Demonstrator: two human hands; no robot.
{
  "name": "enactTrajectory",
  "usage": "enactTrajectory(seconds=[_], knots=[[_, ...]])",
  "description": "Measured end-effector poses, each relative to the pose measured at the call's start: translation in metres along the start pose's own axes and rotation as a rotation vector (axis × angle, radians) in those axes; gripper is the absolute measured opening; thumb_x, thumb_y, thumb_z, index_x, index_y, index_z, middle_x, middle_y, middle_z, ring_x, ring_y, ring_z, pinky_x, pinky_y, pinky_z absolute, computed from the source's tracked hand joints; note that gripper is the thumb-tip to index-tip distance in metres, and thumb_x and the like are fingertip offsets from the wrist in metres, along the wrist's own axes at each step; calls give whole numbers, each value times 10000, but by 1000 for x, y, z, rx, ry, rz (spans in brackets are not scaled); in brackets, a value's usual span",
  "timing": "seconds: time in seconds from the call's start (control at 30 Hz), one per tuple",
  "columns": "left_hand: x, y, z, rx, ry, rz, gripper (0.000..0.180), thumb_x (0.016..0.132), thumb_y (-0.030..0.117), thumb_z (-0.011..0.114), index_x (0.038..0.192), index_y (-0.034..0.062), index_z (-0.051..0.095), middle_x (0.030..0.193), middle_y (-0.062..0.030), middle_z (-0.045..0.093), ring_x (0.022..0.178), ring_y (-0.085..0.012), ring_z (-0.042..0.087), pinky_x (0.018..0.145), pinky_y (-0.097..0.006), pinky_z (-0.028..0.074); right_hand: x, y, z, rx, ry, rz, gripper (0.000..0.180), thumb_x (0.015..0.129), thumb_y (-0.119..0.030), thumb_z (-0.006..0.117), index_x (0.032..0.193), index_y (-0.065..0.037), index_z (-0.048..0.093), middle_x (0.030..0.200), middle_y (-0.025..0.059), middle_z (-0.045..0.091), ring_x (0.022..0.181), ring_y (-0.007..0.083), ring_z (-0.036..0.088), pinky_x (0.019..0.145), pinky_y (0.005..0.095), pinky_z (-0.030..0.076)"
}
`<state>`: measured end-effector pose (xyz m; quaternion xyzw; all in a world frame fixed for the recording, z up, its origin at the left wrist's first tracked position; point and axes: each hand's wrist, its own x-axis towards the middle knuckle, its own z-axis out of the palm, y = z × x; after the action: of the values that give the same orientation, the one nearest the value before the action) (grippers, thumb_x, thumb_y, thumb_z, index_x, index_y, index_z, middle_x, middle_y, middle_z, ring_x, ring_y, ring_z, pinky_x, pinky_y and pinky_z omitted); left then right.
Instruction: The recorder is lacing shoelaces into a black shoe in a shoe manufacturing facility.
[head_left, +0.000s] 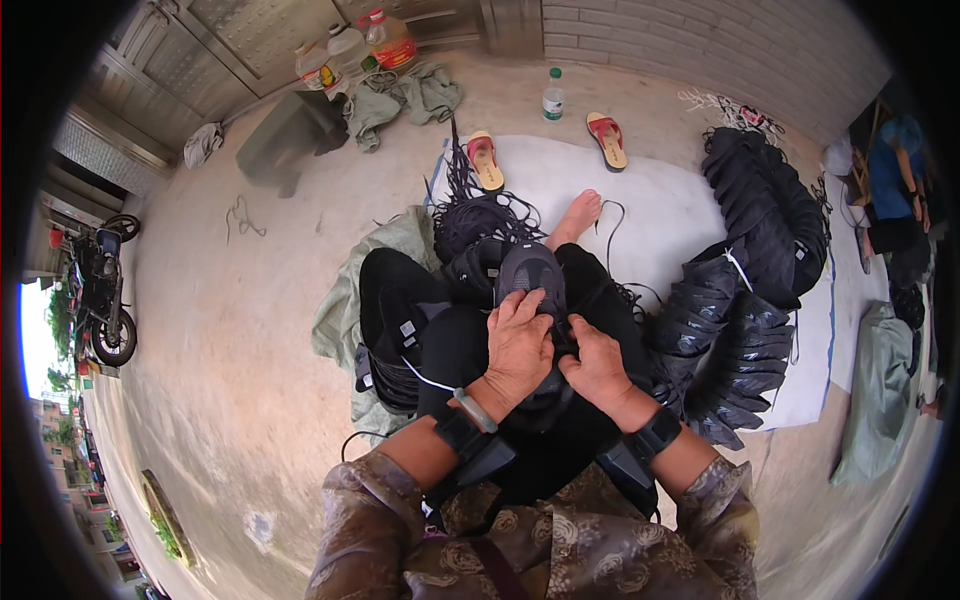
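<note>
A dark grey and black shoe upper (pixel 530 268) lies across my lap, its toe pointing away from me. My left hand (pixel 518 345) grips it from above, the fingers laid over its middle. At its right edge, my right hand (pixel 598 362) has curled fingers against the upper; whether a lace is between them is hidden. Beyond the upper lies a heap of black laces (pixel 485 217). A tied bundle of black shoe uppers (pixel 395 295) rests by my left leg. To the right, long stacked rows of black uppers (pixel 725 300) are bound with white ties.
A white sheet (pixel 670 210) covers the floor ahead, with red slippers (pixel 605 140) at its far edge. Behind them stands a water bottle (pixel 553 97). A green sack (pixel 878 385) lies at right, near another person (pixel 895 170). A motorcycle (pixel 105 290) is far left.
</note>
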<state>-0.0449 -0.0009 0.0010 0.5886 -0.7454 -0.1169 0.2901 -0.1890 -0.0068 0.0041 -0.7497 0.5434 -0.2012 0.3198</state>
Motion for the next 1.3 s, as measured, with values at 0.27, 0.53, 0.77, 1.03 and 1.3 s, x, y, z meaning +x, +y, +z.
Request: enactTrajectory(seconds=[0.27, 0.53, 0.77, 1.03, 1.3], knots=[[2, 9, -2, 106, -42, 15, 230, 636, 102, 643, 860, 52, 626, 1215, -110, 482, 1123, -332, 426, 863, -448, 370, 4, 24, 5, 141, 29, -150, 473, 640, -20, 515, 1112, 21, 508, 959, 210, 586, 908, 365, 558, 808, 384, 459], [16, 14, 8, 247, -134, 40, 139, 647, 71, 600, 765, 3, 573, 1223, -160, 425, 1152, -359, 378, 872, -467, 363, 1, 27, 1, 351, -33, 4, 554, 631, -46, 598, 1170, -10, 475, 965, 177, 598, 871, 331, 586, 782, 369, 470], [-4, -8, -67, 327, -198, 60, 165, 637, 76, 593, 779, -6, 576, 1263, -164, 400, 1177, -357, 361, 913, -471, 331, -19, 22, -2, 258, 70, 82, 656, 638, -230, 728, 1165, 13, 422, 884, 140, 597, 769, 290, 600, 706, 345, 479], [-178, -190, -244, 937, -171, -833, 139, 719, 49, 565, 854, 19, 577, 1287, -83, 401, 1085, -305, 439, 817, -464, 412, -24, 36, 3, 373, 89, 165, 791, 624, -282, 755, 1219, 73, 373, 930, 156, 608, 839, 273, 600, 769, 331, 465], [-216, -196, -238, 923, -294, -956, 94, 702, 99, 603, 789, 75, 578, 1023, -78, 533, 963, -296, 501, 763, -443, 425, -19, 20, -5, 343, 39, 210, 835, 632, -288, 756, 1279, 20, 326, 994, 170, 576, 810, 258, 601, 772, 334, 466]])
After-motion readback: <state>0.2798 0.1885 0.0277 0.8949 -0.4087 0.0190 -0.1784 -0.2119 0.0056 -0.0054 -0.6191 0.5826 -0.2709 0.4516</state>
